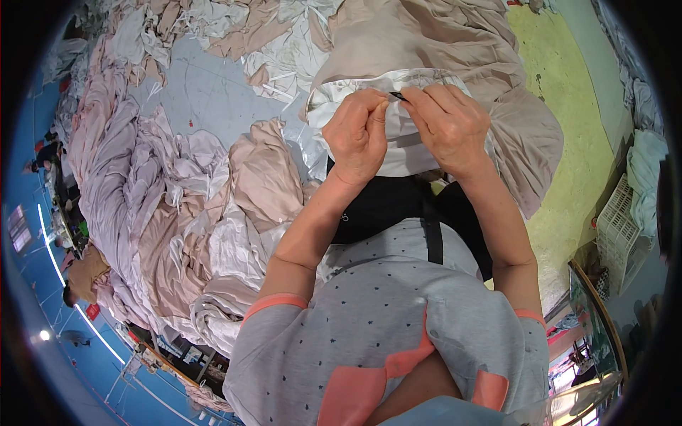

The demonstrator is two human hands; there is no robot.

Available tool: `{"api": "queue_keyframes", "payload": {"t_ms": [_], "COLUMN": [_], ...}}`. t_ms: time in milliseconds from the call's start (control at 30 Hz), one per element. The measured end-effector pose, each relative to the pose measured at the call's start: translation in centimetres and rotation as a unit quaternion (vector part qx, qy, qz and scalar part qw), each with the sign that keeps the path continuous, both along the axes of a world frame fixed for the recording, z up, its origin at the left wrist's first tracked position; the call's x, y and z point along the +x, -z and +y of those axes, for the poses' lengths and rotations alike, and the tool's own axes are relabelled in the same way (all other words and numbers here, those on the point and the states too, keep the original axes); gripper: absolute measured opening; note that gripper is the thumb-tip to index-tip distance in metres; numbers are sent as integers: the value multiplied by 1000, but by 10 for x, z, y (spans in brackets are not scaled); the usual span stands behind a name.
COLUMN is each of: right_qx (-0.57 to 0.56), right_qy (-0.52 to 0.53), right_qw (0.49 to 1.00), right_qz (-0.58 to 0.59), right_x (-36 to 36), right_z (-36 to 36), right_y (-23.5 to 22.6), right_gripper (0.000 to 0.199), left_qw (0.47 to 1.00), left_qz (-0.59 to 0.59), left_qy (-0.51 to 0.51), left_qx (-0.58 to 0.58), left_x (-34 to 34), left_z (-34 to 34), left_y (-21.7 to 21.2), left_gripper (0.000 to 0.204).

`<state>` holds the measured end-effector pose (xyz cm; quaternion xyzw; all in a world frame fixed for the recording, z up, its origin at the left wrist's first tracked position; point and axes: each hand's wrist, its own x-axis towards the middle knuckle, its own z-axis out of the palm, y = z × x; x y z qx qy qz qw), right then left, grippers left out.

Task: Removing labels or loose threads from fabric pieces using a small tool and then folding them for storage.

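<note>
My left hand point(359, 133) and my right hand point(452, 129) are raised close together over my lap, fingers pinched. A small dark, thin thing point(398, 96) shows between the fingertips, its end at my right hand's fingers; its kind is too small to tell. What my left fingertips pinch is hidden. Under both hands lies a white cloth band point(401, 153), along the near edge of a large beige fabric piece point(415, 42) that spreads away from me and to the right.
A long heap of beige, pinkish and white cloth point(177, 234) lies on my left. More cloth pieces point(277, 35) are scattered over the grey surface point(206, 78) ahead. On the right are a yellow surface point(575, 135) and a white plastic basket point(616, 227) with pale green cloth point(645, 181).
</note>
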<state>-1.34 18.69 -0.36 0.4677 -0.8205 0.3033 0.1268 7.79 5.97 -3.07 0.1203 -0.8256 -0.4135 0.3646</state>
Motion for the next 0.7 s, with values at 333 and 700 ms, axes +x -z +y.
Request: {"api": "queue_keyframes", "payload": {"t_ms": [333,700], "right_qx": [-160,-148], "right_qy": [97,166], "right_qw": [958,919], "right_qz": [-216,-325], "right_x": [-5,0], "right_z": [49,66], "right_y": [-13,4], "right_gripper": [25,41], "left_qw": [969,904], "left_qz": [11,-258], "left_qy": [246,179], "left_qx": [-31,-289], "left_x": [33,19], "left_z": [54,130], "left_y": [-28,52], "left_gripper": [16,9]}}
